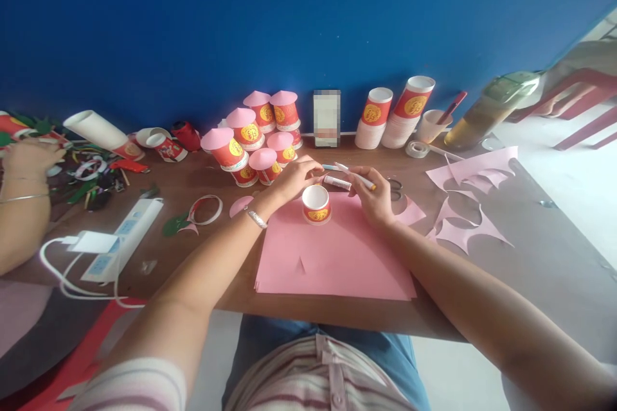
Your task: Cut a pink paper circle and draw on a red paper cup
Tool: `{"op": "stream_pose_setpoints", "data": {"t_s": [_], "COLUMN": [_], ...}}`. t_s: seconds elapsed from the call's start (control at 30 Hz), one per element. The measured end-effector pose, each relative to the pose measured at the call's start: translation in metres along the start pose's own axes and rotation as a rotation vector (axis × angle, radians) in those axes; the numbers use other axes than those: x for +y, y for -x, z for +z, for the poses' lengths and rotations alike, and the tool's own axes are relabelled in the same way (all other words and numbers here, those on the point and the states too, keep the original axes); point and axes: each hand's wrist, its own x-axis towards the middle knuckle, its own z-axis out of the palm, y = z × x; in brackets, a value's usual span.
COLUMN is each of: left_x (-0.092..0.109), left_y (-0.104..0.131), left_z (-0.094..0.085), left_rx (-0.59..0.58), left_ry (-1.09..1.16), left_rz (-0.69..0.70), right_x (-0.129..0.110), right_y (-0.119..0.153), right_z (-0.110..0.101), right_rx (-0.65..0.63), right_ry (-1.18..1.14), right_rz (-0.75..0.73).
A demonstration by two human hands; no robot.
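Note:
A short red-and-white paper cup (317, 205) with a yellow emblem stands mouth up on a stack of pink paper (332, 257). My left hand (299, 178) is just behind its left side, fingers curled and tips close together; what they pinch is too small to make out. On the right, my right hand (372, 192) is closed on a slim white pen (359, 178) with an orange end. A white printed tube (337, 182) lies between the hands, its right end at my right fingertips. A light-blue pen (330, 167) lies just behind it.
Cups with pink cone roofs (241, 128) stand stacked at the back left, near a phone (326, 117). Cup stacks (407, 109), tape (417, 149), a bottle (489, 109) and paper scraps (470, 221) are rightward. A power strip (123, 241) and another person's hand (31, 157) are leftward.

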Motion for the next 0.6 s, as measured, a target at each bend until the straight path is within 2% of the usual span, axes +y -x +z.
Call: {"op": "stream_pose_setpoints", "data": {"t_s": [0.17, 0.27, 0.43, 0.6], "left_x": [0.005, 0.006, 0.003, -0.001], "left_y": [-0.032, -0.038, -0.024, -0.005], "left_z": [0.009, 0.011, 0.003, -0.001], "left_rx": [-0.051, -0.116, -0.169, -0.231], "left_ry": [-0.205, -0.336, -0.409, -0.429], "left_rz": [0.040, 0.048, -0.031, -0.028], "right_x": [0.001, 0.006, 0.012, 0.012], "right_y": [-0.002, -0.003, -0.005, -0.002], "right_z": [-0.002, -0.002, -0.002, 0.000], "right_rx": [-0.004, 0.034, 0.039, 0.010], "right_ry": [-0.009, -0.007, 0.012, 0.021], "right_rz": [-0.014, -0.047, -0.088, -0.078]}}
